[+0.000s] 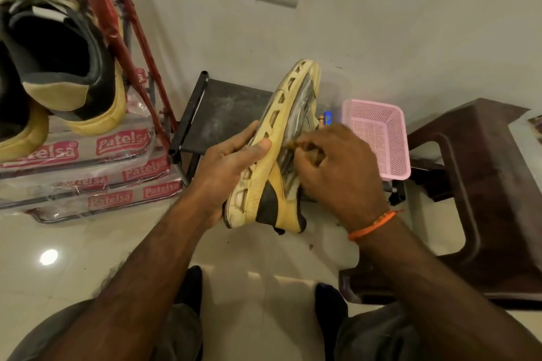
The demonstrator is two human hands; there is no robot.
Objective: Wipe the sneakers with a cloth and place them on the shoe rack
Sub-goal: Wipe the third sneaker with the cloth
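Note:
A yellow sneaker (272, 161) with a worn pale sole and a grey, dirty upper is held on its side in front of me, toe pointing up and away. My left hand (228, 164) grips it by the sole, thumb across the sole's edge. My right hand (337, 161) is against the upper with fingers curled round a small brownish wad, apparently the cloth (293, 146), mostly hidden by the fingers. The red shoe rack (123, 47) stands at the left. On it sits a matching black and yellow sneaker (64, 67), heel toward me.
Wrapped packs labelled Patelsa (88, 167) lie under the rack. A low black stand (225, 111) is behind the sneaker, with a pink mesh basket (381, 132) to its right. A brown plastic stool (487, 184) stands at the right. My knees are at the bottom edge.

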